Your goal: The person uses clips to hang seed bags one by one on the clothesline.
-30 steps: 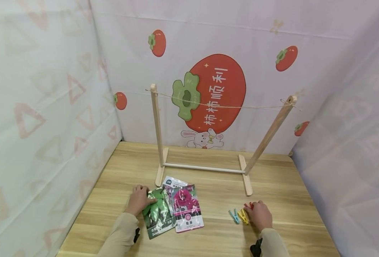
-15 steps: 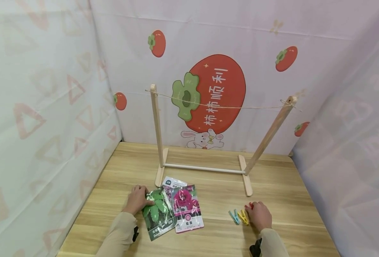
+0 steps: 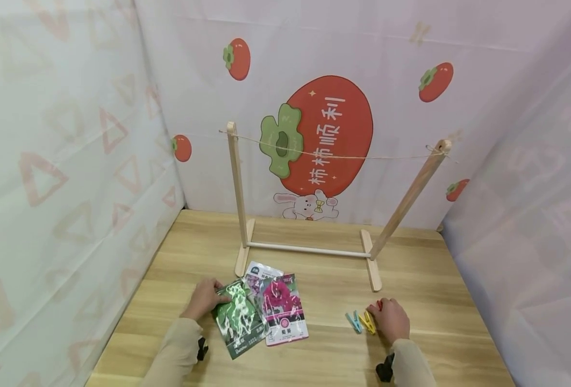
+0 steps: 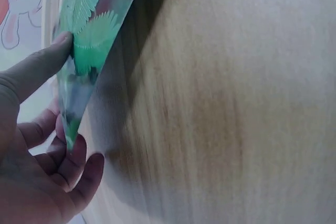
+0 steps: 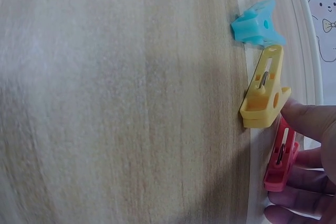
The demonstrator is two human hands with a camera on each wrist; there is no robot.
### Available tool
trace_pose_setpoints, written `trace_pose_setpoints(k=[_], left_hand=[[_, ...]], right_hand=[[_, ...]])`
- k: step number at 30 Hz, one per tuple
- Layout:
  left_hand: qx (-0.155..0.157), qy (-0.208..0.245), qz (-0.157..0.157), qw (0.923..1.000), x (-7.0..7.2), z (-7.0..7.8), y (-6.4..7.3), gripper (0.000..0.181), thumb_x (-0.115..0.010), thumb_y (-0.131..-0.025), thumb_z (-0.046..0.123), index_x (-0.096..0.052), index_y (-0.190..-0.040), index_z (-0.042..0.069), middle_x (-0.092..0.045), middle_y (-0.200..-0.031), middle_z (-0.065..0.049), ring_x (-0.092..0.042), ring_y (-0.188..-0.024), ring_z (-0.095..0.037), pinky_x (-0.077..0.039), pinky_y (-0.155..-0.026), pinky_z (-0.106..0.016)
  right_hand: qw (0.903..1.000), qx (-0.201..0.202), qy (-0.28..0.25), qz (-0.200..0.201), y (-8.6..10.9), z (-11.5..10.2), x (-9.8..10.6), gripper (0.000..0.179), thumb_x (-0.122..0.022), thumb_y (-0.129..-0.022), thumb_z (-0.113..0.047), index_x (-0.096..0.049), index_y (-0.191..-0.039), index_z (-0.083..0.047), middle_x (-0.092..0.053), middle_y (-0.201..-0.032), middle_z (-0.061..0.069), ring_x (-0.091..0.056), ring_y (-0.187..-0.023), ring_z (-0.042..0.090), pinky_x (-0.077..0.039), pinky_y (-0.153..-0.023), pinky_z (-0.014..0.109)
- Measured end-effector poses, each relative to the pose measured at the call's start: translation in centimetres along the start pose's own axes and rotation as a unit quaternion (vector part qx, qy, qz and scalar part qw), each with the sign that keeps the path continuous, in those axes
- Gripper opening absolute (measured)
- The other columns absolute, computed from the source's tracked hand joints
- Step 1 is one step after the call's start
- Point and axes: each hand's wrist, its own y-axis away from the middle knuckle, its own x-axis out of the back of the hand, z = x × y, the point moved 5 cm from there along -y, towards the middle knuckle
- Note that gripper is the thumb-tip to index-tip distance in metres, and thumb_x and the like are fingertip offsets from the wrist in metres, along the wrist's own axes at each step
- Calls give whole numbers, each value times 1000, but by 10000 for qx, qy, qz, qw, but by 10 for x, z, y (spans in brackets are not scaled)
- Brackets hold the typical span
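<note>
On the left of the table, my left hand [image 3: 203, 299] pinches the upper left corner of a green seed packet [image 3: 239, 321], thumb on top and fingers behind. In the left wrist view this packet [image 4: 94, 30] stands tilted off the wood. Beside it lie a pink-flower seed packet [image 3: 284, 322] and, partly covered, a whitish packet with purple flowers [image 3: 268, 270]. At the right, my right hand [image 3: 394, 320] holds a red clothespin [image 5: 281, 163] between thumb and fingers. A yellow clothespin [image 5: 262, 95] lies close to the thumb, with a light-blue one [image 5: 257, 24] past it.
Behind the packets stands a wooden frame with a left post [image 3: 237, 188], a right post [image 3: 406, 207] and a string [image 3: 334, 157] tied between their tops. A white rod [image 3: 309, 249] joins the feet. Printed cloth walls [image 3: 208, 97] enclose the wooden table [image 3: 324, 365].
My left hand has shifted slightly left, and the green packet has turned and tilted, with new glare on it. The right hand stays on the red clothespin. The head view has tipped slightly.
</note>
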Motion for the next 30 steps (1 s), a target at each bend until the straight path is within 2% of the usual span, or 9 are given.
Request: trace_pose_setpoints(k=[4, 8, 11, 15, 18, 20, 22, 25, 30], left_hand=[[155, 556, -38, 9983, 4, -1, -1, 39, -86, -71, 23, -65, -95, 0, -68, -96, -16, -62, -88, -28, -52, -80, -46], [360, 1340, 11, 9903, 8, 1, -2, 40, -82, -75, 18, -64, -103, -2, -67, -99, -21, -63, -89, -29, -53, -76, -38], [626, 2152, 98, 9745, 10, 2, -2, 43, -78, -80, 13, -61, -114, -6, -65, -107, -26, -62, -93, -32, -54, -77, -36], [1131, 3027, 254, 9460, 8, -3, 1, 48, -73, -87, 13, -56, -127, -7, -55, -130, -29, -52, -117, -39, -47, -99, -47], [1549, 3415, 415, 9261, 5, -9, 4, 44, -73, -87, 16, -60, -121, -9, -60, -124, -25, -55, -115, -33, -47, -98, -42], [1820, 3630, 496, 9125, 3, -12, 5, 39, -75, -86, 18, -65, -110, -11, -67, -107, -19, -59, -100, -24, -51, -87, -32], [1962, 3723, 521, 9057, 2, -13, 6, 34, -75, -86, 19, -67, -100, -11, -67, -92, -10, -58, -86, -15, -49, -74, -24], [2108, 3932, 421, 8939, 0, -14, 8, 28, -72, -88, 20, -68, -94, -7, -63, -89, 0, -52, -82, -10, -46, -69, -19], [2226, 4204, 249, 8793, -4, -15, 8, 30, -67, -92, 22, -65, -105, -6, -62, -106, -11, -54, -94, -16, -48, -80, -24]], right_hand=[[10000, 58, -5, 1, -1, -1, 2, 39, -72, -86, -32, -65, -91, 6, -53, -75, 11, -45, -63, 20, -40, -54, 33], [10000, 45, 11, 17, -2, -2, 3, 41, -73, -86, -33, -65, -92, 7, -54, -76, 12, -46, -64, 21, -42, -55, 36], [10000, 13, 7, 18, -3, -1, 2, 42, -73, -86, -33, -66, -94, 7, -55, -77, 12, -47, -64, 21, -43, -56, 36], [10000, -1, -13, 13, -5, 1, 1, 43, -72, -86, -33, -66, -96, 8, -56, -78, 13, -47, -64, 21, -44, -56, 36], [10000, -31, -14, 20, -5, 2, 0, 43, -72, -86, -33, -66, -96, 8, -56, -78, 13, -47, -64, 21, -44, -56, 37], [10000, -48, -20, 30, -4, 2, -1, 43, -72, -86, -33, -66, -96, 8, -56, -78, 13, -47, -64, 21, -44, -56, 36], [10000, -71, -14, 40, -4, 2, -2, 43, -72, -86, -33, -66, -96, 8, -56, -79, 13, -47, -65, 21, -44, -57, 36], [9999, -52, -62, 95, -3, 2, -2, 42, -72, -86, -33, -67, -95, 8, -57, -78, 13, -47, -64, 21, -45, -57, 37], [9998, 10, -113, 192, -2, 3, -2, 38, -70, -87, -31, -67, -90, 7, -57, -76, 13, -49, -63, 21, -46, -56, 40]])
